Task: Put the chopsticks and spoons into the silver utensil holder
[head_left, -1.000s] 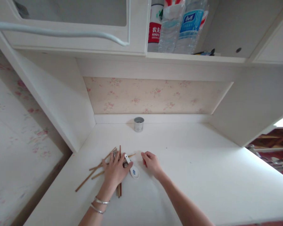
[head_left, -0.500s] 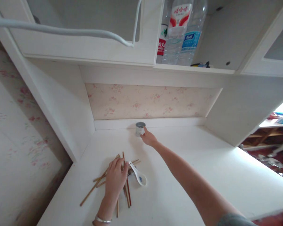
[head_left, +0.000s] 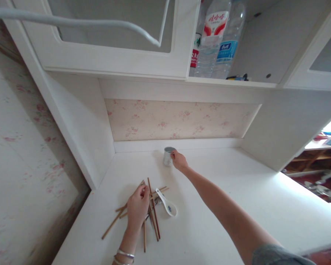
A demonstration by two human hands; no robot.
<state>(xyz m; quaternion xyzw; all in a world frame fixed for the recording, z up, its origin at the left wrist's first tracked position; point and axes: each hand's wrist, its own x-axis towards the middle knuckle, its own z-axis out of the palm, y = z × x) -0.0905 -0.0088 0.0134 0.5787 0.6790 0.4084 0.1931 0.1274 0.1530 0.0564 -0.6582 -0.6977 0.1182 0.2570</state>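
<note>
At the back of the white tabletop stands a small grey-white metal cup [head_left: 167,159]. My right hand [head_left: 179,161] has its fingers closed at the cup's right rim, gripping the wall there. Nearer to me, several wooden chopsticks [head_left: 154,220] lie crossed in a loose pile. Over the pile's left part, my left hand [head_left: 138,204] is closed, fingertips pinched together; what they hold, if anything, is hidden. A white ceramic spoon [head_left: 169,207] with a blue mark rests at the pile's right side. Some shiny metal cutlery [head_left: 156,201] lies partly covered under the chopsticks.
Overhead, white cupboards [head_left: 121,60] span the desk, and a white cable [head_left: 99,23] hangs in front of them. Plastic bottles [head_left: 213,44] stand on an open shelf. White side panels [head_left: 79,129] bound the table [head_left: 223,176] at left and right.
My right fingers have closed on the cup's rim, and the cup has come slightly towards me. My left fingers, spread over the chopsticks before, have drawn together and lifted a little. The view shifted slightly.
</note>
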